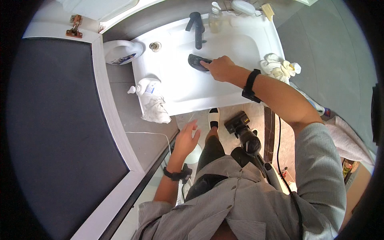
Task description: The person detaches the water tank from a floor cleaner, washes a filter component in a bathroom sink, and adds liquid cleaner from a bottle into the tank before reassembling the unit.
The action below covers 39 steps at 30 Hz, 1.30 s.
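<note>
Over the basin of the white washbasin (186,105), my right hand (218,67) grips a dark, rounded brush-like tool (198,62); its underside is hidden. The black faucet (198,33) rises just behind it. My left hand (188,136) hangs in front of the basin's near edge, fingers apart and holding nothing. Left of the basin's middle, a white pump bottle (148,86) lies on the rim beside a crumpled white cloth (156,111). White and cream gloves or cloths (280,68) are bunched on the right rim.
A white jug (123,51) stands left of the basin. A clear soap dispenser (215,19), a soap dish (243,7) and a yellow sponge (268,12) line the back rim. An open cabinet door (99,90) fills the left. Below stands a stick vacuum cleaner (249,139), with a cable (279,144) nearby.
</note>
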Motion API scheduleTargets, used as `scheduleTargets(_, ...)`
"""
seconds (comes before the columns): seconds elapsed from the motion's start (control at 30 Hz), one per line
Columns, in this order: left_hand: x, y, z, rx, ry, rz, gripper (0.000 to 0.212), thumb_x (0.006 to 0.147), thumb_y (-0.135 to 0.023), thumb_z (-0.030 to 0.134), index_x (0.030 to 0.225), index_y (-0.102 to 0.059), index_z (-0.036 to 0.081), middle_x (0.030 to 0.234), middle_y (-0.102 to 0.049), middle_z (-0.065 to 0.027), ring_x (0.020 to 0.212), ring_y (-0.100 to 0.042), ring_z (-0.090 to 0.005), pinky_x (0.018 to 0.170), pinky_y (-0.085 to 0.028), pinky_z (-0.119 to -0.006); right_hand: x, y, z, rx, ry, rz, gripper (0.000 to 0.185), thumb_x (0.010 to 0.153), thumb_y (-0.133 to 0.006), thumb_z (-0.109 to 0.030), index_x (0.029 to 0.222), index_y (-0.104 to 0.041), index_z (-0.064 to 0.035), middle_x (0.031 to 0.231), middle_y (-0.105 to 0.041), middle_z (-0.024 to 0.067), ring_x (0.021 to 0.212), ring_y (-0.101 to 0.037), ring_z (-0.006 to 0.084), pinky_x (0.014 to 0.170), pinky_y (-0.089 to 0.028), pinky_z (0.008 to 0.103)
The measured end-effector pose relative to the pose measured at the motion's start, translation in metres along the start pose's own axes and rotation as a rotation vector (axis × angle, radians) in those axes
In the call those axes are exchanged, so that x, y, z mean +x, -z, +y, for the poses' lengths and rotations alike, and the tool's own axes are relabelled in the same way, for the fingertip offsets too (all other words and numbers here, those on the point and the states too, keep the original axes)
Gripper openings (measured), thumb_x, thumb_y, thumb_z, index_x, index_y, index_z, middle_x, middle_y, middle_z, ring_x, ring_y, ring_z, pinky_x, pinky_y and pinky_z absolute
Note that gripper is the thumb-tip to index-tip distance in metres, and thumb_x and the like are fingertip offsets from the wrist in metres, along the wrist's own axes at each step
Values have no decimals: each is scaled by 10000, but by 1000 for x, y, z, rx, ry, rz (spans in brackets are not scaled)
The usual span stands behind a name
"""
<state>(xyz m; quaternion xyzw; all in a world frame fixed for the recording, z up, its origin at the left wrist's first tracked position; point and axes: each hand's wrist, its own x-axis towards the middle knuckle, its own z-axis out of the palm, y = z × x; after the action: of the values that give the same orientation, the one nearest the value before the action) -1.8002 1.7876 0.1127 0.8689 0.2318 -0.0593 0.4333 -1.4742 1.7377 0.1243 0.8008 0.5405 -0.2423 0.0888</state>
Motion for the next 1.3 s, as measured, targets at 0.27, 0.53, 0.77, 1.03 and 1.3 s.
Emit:
scheduleTargets(0.27,85,-21,-11,-385,126,177,397,936,-648,270,1227,-572,11,914,-649,-84,818,-621,-182,735,-535,-333,-54,39,12,217,-93,27,497,882,-505,-136,1379,-487,-150,1023,-698,137,930,-686,326,805,-526,469)
scheduleTargets(0.53,247,-40,27,-1086,641,285,612,868,-690,473,1232,-558,-1,1107,-525,-95,1038,-467,-289,847,-507,-525,-373,104,-2,546,-297,-72,389,896,-613,-249,1235,-596,-58,970,-662,160,899,-648,359,761,-517,456)
scheduleTargets(0.77,272,-59,21,-1122,593,390,367,815,-748,244,1080,-599,38,1031,-607,-101,929,-547,-257,754,-454,-451,-490,12,-112,1041,-494,191,570,877,-708,-312,1318,-513,-8,1209,-560,195,1061,-609,330,886,-510,375)
scheduleTargets(1.03,224,-35,49,456,-34,518,309,707,-735,213,914,-693,-13,1290,-538,-279,1268,-428,-412,1075,-373,-468,-476,-64,-124,1017,-488,376,574,871,-680,-251,1354,-466,-26,1107,-601,210,986,-606,399,837,-508,426)
scheduleTargets(1.3,157,40,103,905,-337,447,314,732,-711,93,1021,-673,-24,1448,-414,-199,1293,-421,-390,1001,-477,-443,-534,-120,-88,1050,-323,340,620,906,-607,-234,1412,-338,3,1097,-625,300,944,-628,450,809,-504,484)
